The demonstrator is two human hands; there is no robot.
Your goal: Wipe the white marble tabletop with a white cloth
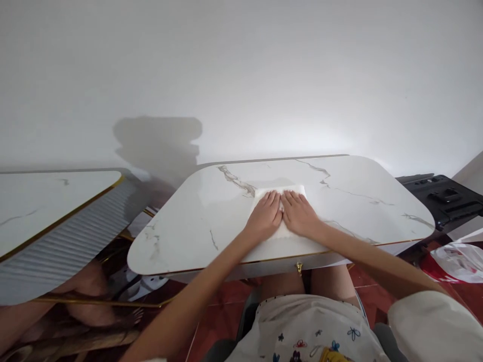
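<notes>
A white folded sheet, paper or cloth I cannot tell, lies on the marble-patterned white tabletop in front of me. Pressed flat on its left half is my left hand, fingers stretched out and pointing away from me. My right hand lies flat on the right half in the same way, and the two hands meet at the fingertips and thumbs. Neither hand is wrapped around anything. The middle of the sheet is partly hidden under the palms and fingers.
A brass-coloured drawer knob sits on the table's front edge. At left stands a second marble-topped table with a ribbed grey side; another person's bare legs show beneath. A black case and a plastic bag are at right.
</notes>
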